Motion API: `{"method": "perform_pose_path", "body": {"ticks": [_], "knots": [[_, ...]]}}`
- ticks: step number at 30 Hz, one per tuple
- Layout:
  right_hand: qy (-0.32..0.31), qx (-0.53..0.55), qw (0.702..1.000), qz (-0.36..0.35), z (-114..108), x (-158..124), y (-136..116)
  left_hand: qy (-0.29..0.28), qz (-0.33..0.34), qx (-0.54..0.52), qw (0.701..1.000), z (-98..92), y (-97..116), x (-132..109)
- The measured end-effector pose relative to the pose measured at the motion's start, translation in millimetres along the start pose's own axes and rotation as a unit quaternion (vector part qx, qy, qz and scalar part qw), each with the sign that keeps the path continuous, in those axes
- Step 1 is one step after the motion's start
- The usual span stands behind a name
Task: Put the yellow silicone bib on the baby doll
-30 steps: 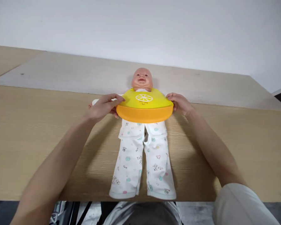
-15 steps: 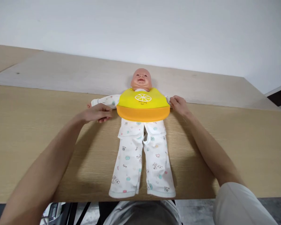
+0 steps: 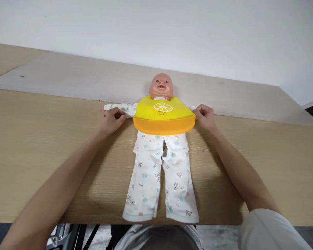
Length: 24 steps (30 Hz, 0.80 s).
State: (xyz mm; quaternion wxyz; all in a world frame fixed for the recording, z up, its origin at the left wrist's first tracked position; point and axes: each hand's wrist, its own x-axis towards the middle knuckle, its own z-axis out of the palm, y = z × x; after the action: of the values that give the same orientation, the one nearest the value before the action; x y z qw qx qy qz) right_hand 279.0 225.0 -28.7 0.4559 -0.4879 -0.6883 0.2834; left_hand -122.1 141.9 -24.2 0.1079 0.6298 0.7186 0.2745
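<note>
Baby doll (image 3: 161, 85) lies flat on its back on a wooden tabletop (image 3: 41, 156), centred ahead of the person. Long axis runs 12 to 6 o'clock: head at 12, feet at 6, nearest the person. Yellow-and-orange bib (image 3: 163, 116) covers the chest, white printed trousers (image 3: 143, 180) run down toward the table's near edge.

Doll sits between the hands, roughly equal reach from each. Left hand (image 3: 111, 119) is at 10 o'clock from the bib, just beside its edge, fingers (image 3: 118, 114) curled and pinching the white printed sleeve (image 3: 122, 109). Right hand (image 3: 205, 116) is at 2 o'clock, almost touching the bib's edge. Its fingers (image 3: 199, 111) are closed up too, but what they pinch is mostly hidden; cannot tell if it's cloth.

Pale board (image 3: 94, 74) lies beyond the doll, white wall behind it.
</note>
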Motion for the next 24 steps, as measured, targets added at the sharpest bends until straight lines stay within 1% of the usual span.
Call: {"method": "perform_pose_path", "body": {"ticks": [1,3,5,7,9,11,12,14,16,19,24], "knots": [[0.027,-0.011,1.000,-0.001,-5,2,0,0.010,-0.001,-0.001,1.000,-1.4,-3,0],[0.059,-0.046,0.997,-0.011,-19,7,2,0.028,0.010,0.010,1.000,-6.9,-8,0],[0.077,-0.095,0.992,-0.045,-34,12,8,0.039,0.043,0.030,0.998,-15.2,-13,1],[0.062,-0.136,0.985,-0.087,-46,16,16,0.061,0.094,0.053,0.992,-23.8,-19,4],[0.006,-0.150,0.984,-0.093,-54,18,25,0.081,0.129,0.070,0.986,-29.5,-27,8],[-0.053,-0.140,0.986,-0.070,-57,18,34,0.085,0.115,0.075,0.987,-31.0,-36,11],[-0.074,-0.129,0.987,-0.057,-58,18,38,0.075,0.099,0.074,0.990,-30.4,-41,13],[-0.094,-0.102,0.990,-0.039,-59,18,44,0.051,0.078,0.071,0.993,-28.2,-47,14],[-0.095,-0.089,0.991,-0.016,-60,18,47,0.038,0.078,0.077,0.993,-25.8,-49,15],[-0.086,-0.097,0.991,0.012,-60,18,47,0.058,0.079,0.096,0.991,-22.9,-49,17],[-0.043,-0.128,0.991,0.002,-58,17,48,0.072,0.085,0.119,0.987,-17.0,-50,28]]}}
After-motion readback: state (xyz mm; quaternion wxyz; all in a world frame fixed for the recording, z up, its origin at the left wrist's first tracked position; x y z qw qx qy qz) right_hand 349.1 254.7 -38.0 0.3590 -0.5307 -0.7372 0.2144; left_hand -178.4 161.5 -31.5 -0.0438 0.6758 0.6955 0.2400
